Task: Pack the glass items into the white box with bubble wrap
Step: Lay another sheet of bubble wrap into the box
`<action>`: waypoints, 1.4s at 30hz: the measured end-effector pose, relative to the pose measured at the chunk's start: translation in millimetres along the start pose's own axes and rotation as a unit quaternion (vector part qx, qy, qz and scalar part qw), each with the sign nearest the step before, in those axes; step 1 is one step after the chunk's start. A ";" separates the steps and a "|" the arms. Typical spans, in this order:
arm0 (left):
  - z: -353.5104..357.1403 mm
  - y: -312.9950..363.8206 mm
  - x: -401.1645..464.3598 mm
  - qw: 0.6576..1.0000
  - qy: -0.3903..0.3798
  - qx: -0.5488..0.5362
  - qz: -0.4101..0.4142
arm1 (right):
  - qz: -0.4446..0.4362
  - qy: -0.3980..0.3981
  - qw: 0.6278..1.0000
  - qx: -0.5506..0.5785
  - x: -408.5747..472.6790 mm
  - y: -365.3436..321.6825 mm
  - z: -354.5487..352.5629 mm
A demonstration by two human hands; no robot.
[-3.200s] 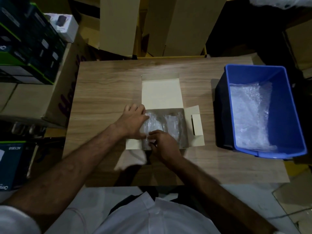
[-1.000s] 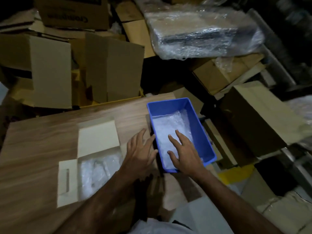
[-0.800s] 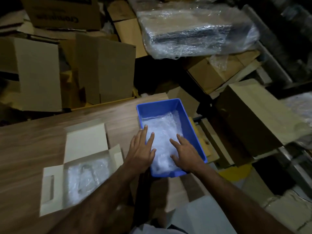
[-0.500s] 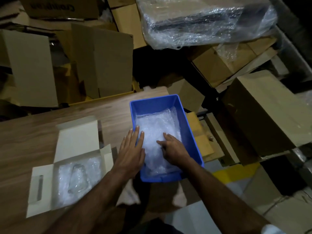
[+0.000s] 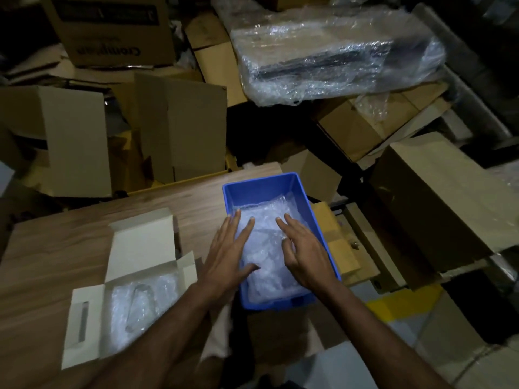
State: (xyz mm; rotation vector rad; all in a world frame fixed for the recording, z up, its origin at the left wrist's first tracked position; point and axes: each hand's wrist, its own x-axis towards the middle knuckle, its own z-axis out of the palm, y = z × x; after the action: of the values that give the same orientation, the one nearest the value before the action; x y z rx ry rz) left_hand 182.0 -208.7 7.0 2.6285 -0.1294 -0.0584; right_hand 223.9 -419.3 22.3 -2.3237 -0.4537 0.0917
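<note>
Here both forearms reach forward from the bottom of the view into the blue bin (image 5: 261, 183), which sits at the right end of the wooden worktop (image 5: 56, 248). The left hand (image 5: 229, 256) lies over the bin's left wall with its fingers straight and slightly spread, tips on the bubble wrap (image 5: 264, 237) inside, thumb stretched out to the right across the wrap; its grip is wide and holds nothing. The right hand (image 5: 304, 249) is palm down over the right half of the bin, index finger extended forward and the other fingers a little bent onto the wrap; whether they pinch any of it cannot be told, and the hand reads as loosely spread.

The bubble wrap fills the bin's floor as a crumpled sheet, its long axis running with the bin's, away from the person.

The white box (image 5: 126, 290) lies on the worktop to the left of the bin, near the left forearm, with its lid flap folded back away from the person and a side flap spread to the left. Inside it, a glass item (image 5: 140, 307) lies on its side within more clear wrap, long axis pointing roughly away from the person and tilted slightly right.

Cardboard boxes (image 5: 168, 130) and a plastic-wrapped bundle (image 5: 337, 51) are piled beyond the worktop.
</note>
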 end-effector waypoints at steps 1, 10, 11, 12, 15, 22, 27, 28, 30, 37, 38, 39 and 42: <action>-4.6 3.5 3.0 0.999 0.028 -0.019 0.021 | -0.016 0.015 1.000 0.006 -2.0 -4.8 -4.0; -108.1 -20.5 -40.0 0.967 0.170 -0.143 0.124 | -0.171 0.033 0.979 -0.101 -5.3 -31.6 -8.4; -115.7 -27.0 -49.2 0.966 0.177 -0.146 0.117 | -0.183 0.033 0.978 -0.090 -2.5 -40.9 -2.7; -122.4 -34.1 -58.5 0.966 0.183 -0.144 0.109 | -0.200 0.035 0.976 -0.079 0.4 -51.4 3.3; -143.1 -54.5 -87.8 0.973 0.175 -0.097 0.118 | -0.260 0.035 0.962 -0.070 5.7 -90.4 17.5; -174.5 -85.4 -142.2 0.966 0.198 -0.121 0.109 | -0.248 -0.077 0.964 0.063 16.1 -156.5 28.7; -182.8 -80.4 -150.6 0.870 0.274 -0.390 -0.125 | 0.070 -0.172 0.866 0.464 33.2 -199.3 50.5; -180.3 -81.7 -150.0 0.846 0.287 -0.407 -0.192 | 0.165 -0.202 0.786 0.560 31.5 -203.9 57.5; -176.6 -87.0 -151.4 0.787 0.291 -0.462 -0.287 | 0.289 -0.255 0.623 0.681 21.2 -204.3 72.8; -154.6 -114.9 -177.5 0.726 0.242 -0.483 -0.425 | 0.324 -0.328 0.630 0.625 -26.6 -208.3 111.9; -153.4 -117.8 -181.6 0.713 0.213 -0.495 -0.448 | 0.308 -0.320 0.668 0.597 -25.8 -208.9 116.9; -150.1 -123.7 -185.6 0.698 0.175 -0.517 -0.463 | 0.289 -0.304 0.710 0.565 -23.4 -212.3 120.8; -149.9 -135.3 -197.8 0.632 0.110 -0.590 -0.490 | 0.298 -0.196 0.793 0.493 -20.0 -211.5 131.5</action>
State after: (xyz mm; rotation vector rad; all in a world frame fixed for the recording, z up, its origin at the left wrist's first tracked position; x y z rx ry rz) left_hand 6.1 1.9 75.1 1.0767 1.0688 -0.1302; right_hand 116.6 -199.7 74.5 -1.2927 0.1648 0.9050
